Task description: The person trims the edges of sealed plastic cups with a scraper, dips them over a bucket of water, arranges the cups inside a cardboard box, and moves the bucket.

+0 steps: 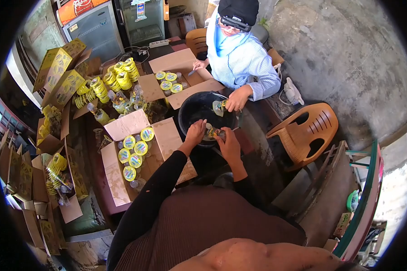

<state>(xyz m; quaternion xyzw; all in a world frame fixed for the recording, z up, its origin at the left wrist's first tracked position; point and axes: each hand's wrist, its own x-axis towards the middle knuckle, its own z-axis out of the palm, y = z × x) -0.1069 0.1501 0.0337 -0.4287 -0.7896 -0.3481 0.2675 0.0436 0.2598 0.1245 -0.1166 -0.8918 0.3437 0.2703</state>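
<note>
Yellow-capped bottles fill the open carton (122,176) at my left. Over the black basin (187,113), my left hand (195,133) and right hand (228,143) pinch one small bottle (214,133). A co-worker's hand (234,103) crowds the far rim; an orange chair (309,131) stands right.

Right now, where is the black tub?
In the head view the black tub sits at centre, between the person's hands and the co-worker, right of the open boxes.
</note>
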